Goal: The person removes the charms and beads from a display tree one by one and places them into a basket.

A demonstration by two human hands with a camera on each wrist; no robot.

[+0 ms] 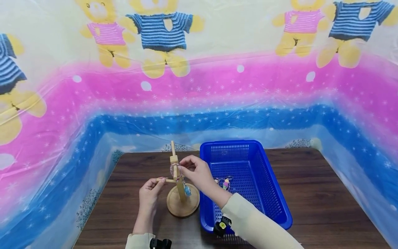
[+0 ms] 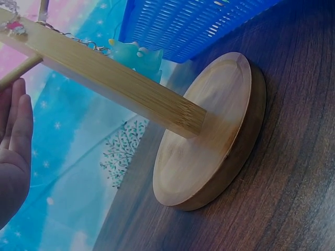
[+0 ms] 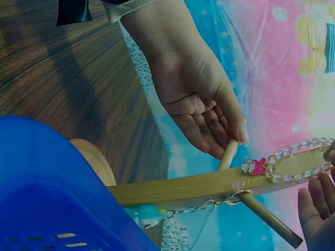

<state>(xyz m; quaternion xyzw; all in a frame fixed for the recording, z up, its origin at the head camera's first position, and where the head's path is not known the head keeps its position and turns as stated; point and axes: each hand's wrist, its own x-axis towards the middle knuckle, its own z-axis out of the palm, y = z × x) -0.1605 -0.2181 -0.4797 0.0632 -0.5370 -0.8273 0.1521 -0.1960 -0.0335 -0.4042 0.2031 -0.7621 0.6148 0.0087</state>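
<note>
Bright, even light; dim wrist views

Likely a staged recording booth, teddy-bear plastic sheeting (image 1: 199, 69) enclosing wooden table (image 1: 311, 193)

Dark wood-grain surface (image 1: 326, 193). Blue slotted plastic basket (image 1: 273, 193) on it, right of centre, near front edge. Small pastel trinkets (image 1: 224, 182) lying on basket floor at left side. Glossy sheet backdrop (image 1: 217, 86) behind: yellow bears in striped shirts above pink and blue starry bands.
</note>
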